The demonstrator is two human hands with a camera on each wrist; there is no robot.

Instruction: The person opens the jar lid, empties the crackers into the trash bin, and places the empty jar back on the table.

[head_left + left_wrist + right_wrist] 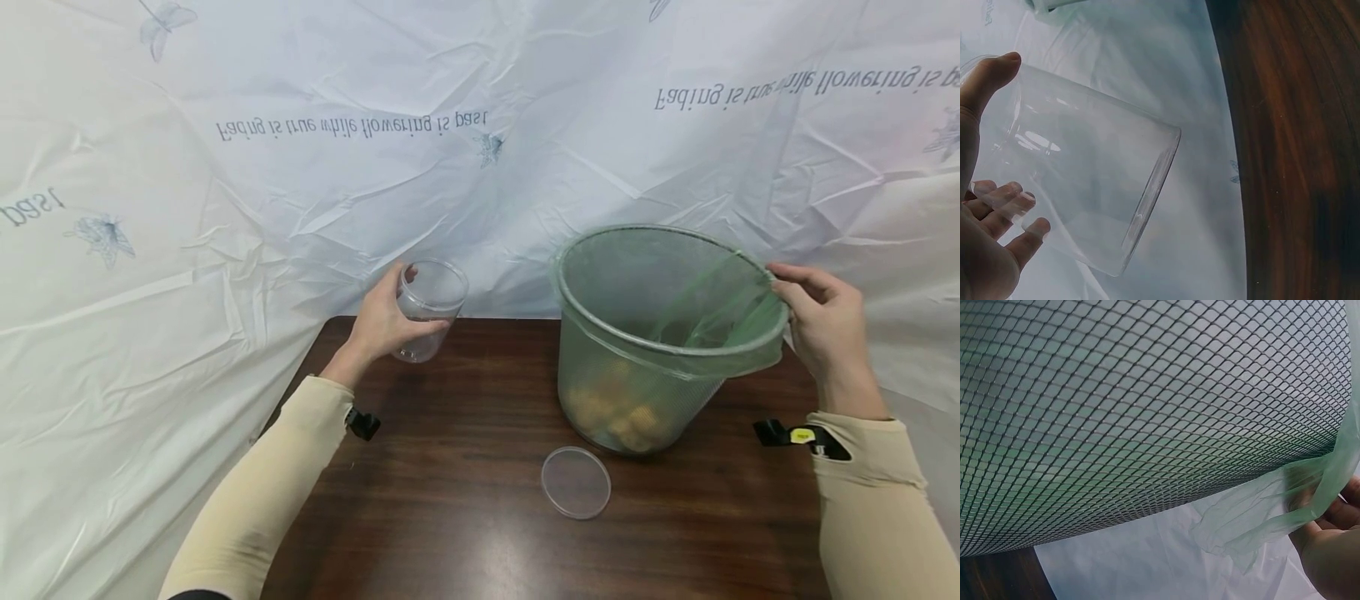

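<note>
A clear plastic cup (427,307) tilts above the table's (450,500) ten-o'clock edge, gripped by the left hand (382,321). At three o'clock, the right hand (825,325) pinches the green liner (738,321) on a mesh bin (637,392) — a lid (576,482) lies just before it.

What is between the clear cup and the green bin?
Nothing visible. The left hand holds the clear cup above the table's far edge, with only open space across to the bin. The lid lies nearer, off that line.

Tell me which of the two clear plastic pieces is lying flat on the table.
The round lid in front of the mesh bin; the clear cup is held tilted in the left hand.
</note>
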